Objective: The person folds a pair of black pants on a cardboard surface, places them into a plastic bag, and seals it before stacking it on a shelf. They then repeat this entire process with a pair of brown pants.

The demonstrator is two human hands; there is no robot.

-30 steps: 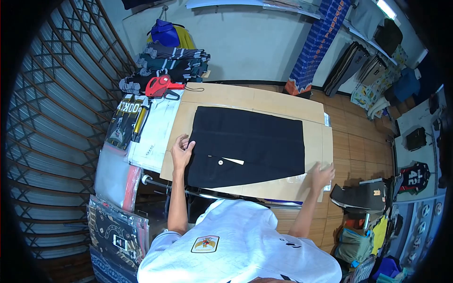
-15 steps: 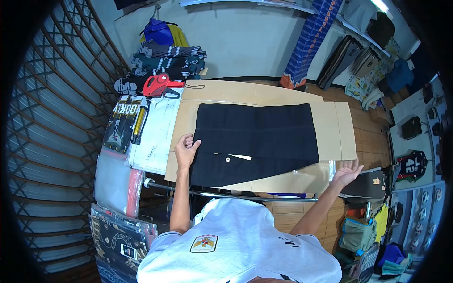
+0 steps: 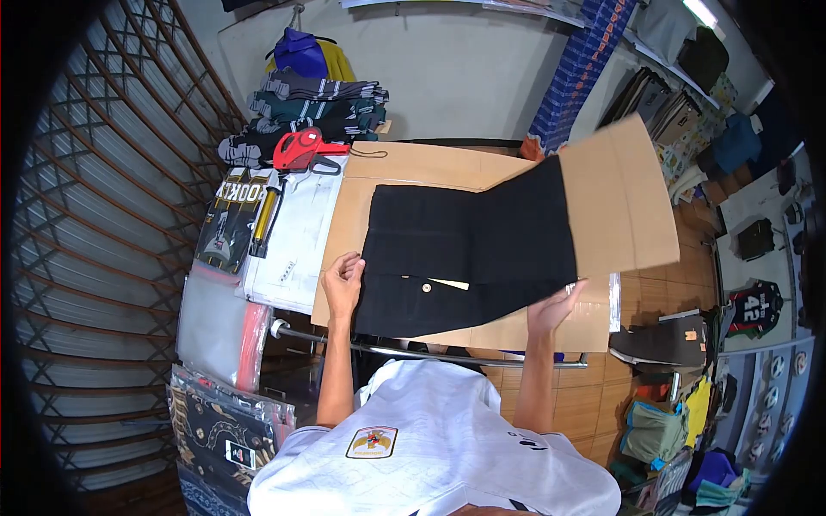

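Folded black trousers (image 3: 430,245), with a buttoned back pocket and a cream tag (image 3: 449,284), lie on a brown cardboard sheet (image 3: 404,163). The right part of them is tilted up on a raised cardboard flap (image 3: 624,198). My right hand (image 3: 553,311) grips the flap's near edge, its fingertips hidden under cloth and card. At the left edge of the trousers is my left hand (image 3: 342,284), fingers curled and pinched together; I cannot tell whether cloth is between them.
To the left are a red tagging gun (image 3: 301,150), a yellow-and-black pump (image 3: 265,219), a packaged jersey (image 3: 231,215) and white plastic packs (image 3: 297,249). Folded clothes (image 3: 318,107) are stacked behind. A metal rail (image 3: 430,353) runs along the near edge. A dark box (image 3: 667,340) stands right.
My right hand has moved left to the cardboard's edge. The right flap has risen, lifting that end of the trousers. My left hand stays by the left edge, fingers more curled.
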